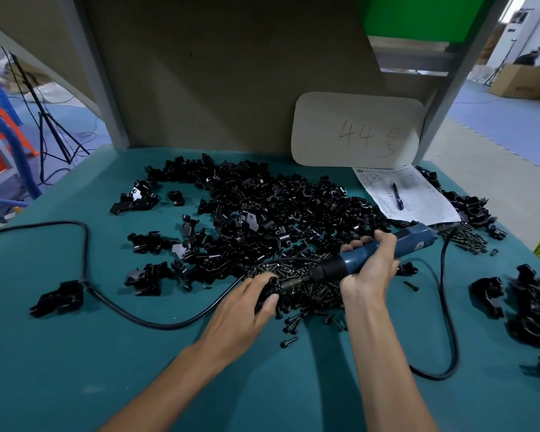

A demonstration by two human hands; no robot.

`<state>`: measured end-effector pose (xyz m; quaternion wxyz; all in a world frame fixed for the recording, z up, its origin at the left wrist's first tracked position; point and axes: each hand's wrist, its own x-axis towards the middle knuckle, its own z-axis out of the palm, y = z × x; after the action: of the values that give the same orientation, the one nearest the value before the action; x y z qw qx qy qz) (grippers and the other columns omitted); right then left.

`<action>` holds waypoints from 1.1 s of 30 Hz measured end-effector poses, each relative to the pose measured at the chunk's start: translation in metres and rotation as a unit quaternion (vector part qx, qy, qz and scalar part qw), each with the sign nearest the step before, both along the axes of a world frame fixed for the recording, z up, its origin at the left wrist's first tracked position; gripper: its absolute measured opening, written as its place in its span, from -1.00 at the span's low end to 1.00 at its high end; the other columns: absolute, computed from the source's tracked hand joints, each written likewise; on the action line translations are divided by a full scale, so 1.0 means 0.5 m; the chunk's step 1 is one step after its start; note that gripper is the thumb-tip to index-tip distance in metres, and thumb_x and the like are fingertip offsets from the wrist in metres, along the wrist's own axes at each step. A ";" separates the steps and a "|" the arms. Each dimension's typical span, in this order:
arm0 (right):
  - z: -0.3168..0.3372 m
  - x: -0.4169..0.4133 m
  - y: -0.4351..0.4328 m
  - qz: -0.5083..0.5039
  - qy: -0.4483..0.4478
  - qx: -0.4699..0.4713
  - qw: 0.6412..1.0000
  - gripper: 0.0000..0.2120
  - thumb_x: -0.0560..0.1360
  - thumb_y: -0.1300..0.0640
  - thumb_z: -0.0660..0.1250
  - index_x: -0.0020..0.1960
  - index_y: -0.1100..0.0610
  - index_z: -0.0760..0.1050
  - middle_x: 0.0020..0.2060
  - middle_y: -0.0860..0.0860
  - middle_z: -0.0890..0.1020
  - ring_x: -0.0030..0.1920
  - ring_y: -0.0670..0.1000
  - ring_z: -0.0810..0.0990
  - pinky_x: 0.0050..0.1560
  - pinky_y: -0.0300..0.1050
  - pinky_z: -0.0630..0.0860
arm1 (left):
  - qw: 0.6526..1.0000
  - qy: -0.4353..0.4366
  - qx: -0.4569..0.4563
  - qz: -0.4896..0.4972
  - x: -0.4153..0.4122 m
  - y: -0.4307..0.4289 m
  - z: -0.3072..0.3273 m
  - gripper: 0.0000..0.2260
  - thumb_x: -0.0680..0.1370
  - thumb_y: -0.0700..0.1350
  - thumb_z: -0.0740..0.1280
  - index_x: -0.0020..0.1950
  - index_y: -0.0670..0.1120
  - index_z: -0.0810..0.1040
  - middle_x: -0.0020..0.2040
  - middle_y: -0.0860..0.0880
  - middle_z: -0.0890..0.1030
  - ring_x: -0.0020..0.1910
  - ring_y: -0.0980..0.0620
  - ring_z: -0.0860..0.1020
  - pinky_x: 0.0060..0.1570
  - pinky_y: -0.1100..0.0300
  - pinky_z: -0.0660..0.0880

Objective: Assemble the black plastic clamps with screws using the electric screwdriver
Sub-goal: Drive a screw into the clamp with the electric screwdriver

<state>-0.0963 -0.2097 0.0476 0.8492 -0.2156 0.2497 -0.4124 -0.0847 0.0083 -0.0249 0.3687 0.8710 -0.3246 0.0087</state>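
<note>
Electric screwdriver (pixel 415 238): gripped by right hand (pixel 371 266). Clamp (pixel 267 289): held in curled fingers of left hand (pixel 247 304). Centre-frame clamp pile (pixel 262 207): judged mostly unassembled; much work left.

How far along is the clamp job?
Done: a small group at the right edge looks assembled. In hand: the right hand grips the screwdriver, its tip at a clamp the left hand holds. Left: most of it, the big parts pile and screws.

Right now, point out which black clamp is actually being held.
The clamp gripped in the left hand, just beside the screw pile, with the electric screwdriver tip at it. Every other clamp lies loose on the green table.
</note>
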 end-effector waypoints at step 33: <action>0.013 -0.001 0.024 -0.032 0.038 0.010 0.999 -0.72 0.48 0.23 0.36 0.08 0.06 0.32 -0.37 0.02 0.48 -0.44 -0.02 0.45 -0.40 -0.13 0.48 | 0.999 -0.023 0.034 -0.006 -0.004 -0.003 0.005 -0.65 0.66 0.23 -0.04 0.42 0.22 0.16 0.02 0.11 0.40 -0.05 0.20 0.39 -0.05 0.17 0.45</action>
<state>-0.0967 -0.1979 0.0543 0.8274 -0.2143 0.2927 -0.4287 -0.0867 0.0070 -0.0223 0.3315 0.8805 -0.3384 0.0161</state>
